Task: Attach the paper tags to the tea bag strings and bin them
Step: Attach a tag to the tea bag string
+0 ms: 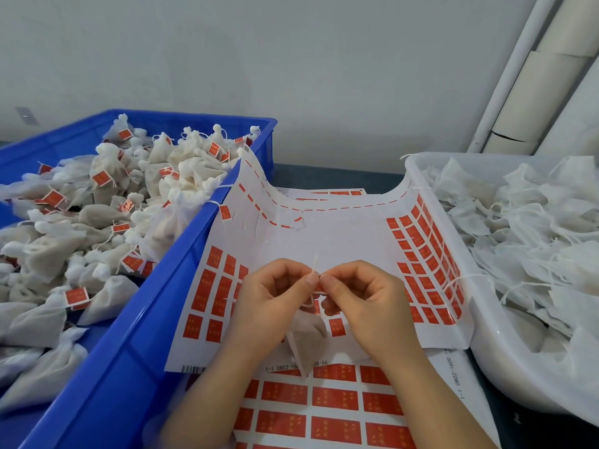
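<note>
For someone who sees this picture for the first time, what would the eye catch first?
First, the two hands at centre: the left hand and right hand pinch a white string, with a tea bag hanging below. Next, the red tags on the sheet under them. Then the blue bin of tagged bags at left and the white tub of untagged bags at right.

White tea bag (306,346) hanging from its string (315,264) above sheets (324,241) of red tags (207,293), tagged bags (107,202) heaped in blue bin (136,328) at left, untagged bags (525,228) piled in white bin (486,335) at right
</note>
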Action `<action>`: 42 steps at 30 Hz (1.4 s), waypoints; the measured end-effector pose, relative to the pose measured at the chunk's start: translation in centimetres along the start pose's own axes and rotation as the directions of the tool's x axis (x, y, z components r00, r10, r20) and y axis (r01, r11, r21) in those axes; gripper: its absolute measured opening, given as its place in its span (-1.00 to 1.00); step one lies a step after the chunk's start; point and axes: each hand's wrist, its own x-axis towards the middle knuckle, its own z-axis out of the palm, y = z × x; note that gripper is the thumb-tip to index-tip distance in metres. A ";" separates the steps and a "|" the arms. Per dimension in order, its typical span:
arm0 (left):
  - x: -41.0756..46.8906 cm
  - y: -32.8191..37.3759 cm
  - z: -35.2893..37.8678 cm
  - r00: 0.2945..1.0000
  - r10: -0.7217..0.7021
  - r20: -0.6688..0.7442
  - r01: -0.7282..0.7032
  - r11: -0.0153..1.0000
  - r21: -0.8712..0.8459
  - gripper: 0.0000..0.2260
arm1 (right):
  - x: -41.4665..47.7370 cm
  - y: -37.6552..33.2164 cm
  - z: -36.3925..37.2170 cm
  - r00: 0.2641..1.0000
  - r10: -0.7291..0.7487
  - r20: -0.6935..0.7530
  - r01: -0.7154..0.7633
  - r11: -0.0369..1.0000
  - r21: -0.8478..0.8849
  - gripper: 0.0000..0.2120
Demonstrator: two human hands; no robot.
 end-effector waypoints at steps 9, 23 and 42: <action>0.1 -0.2 -0.4 0.999 0.022 -0.039 -0.019 0.997 0.075 -0.89 | 0.0 -0.3 0.2 0.996 0.067 0.056 -0.073 0.990 0.124 -0.70; 0.0 0.2 -0.2 0.998 -0.056 -0.016 0.055 0.997 -0.056 -0.93 | 0.1 -0.2 0.0 0.999 0.013 -0.051 -0.011 0.999 0.035 -0.98; 0.1 -0.1 -0.1 0.996 -0.069 -0.048 0.073 0.994 0.078 -0.93 | 0.0 0.0 0.1 0.999 0.009 -0.048 -0.007 0.999 0.037 -0.87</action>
